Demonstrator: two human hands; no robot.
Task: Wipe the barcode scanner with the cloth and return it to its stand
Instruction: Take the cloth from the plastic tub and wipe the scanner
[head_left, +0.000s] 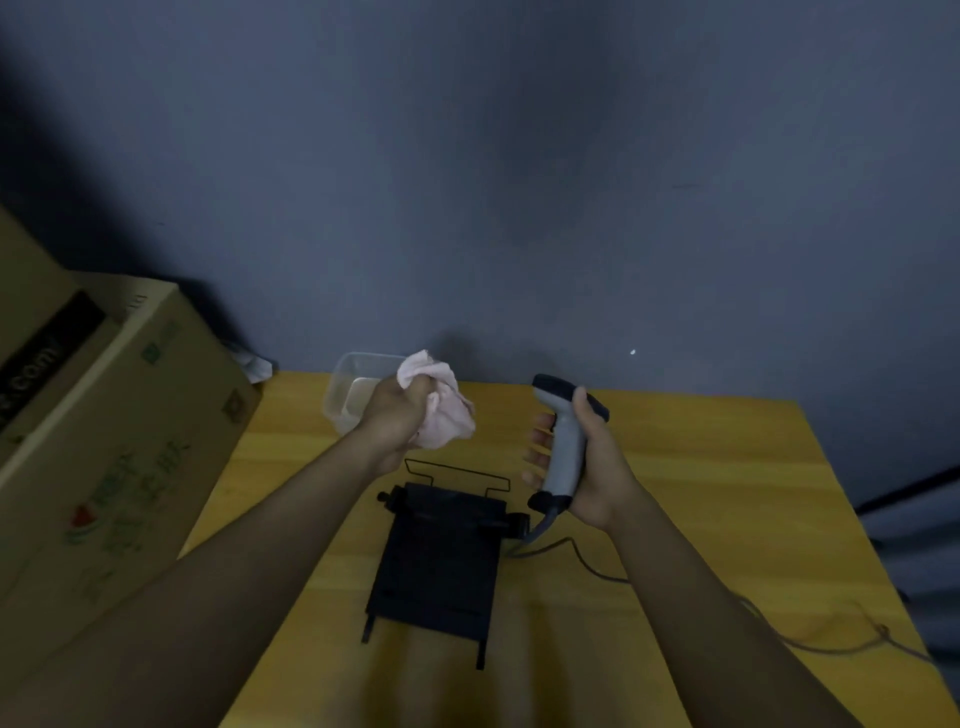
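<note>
My right hand (589, 467) grips the grey handle of the barcode scanner (563, 441), held upright above the yellow table with its dark head pointing away. A grey cable (597, 569) runs from the scanner's base across the table to the right. In my left hand (395, 415) is a bunched pale pink cloth (441, 410), raised to the left of the scanner and apart from it. The black stand (436, 561) lies on the table below and between both hands, with a thin wire bracket at its far end.
A clear plastic container (348, 389) sits at the table's far left corner behind the cloth. A large cardboard box (104, 441) stands against the table's left side. The yellow table (701, 467) meets a dark wall at the back; its right edge drops off.
</note>
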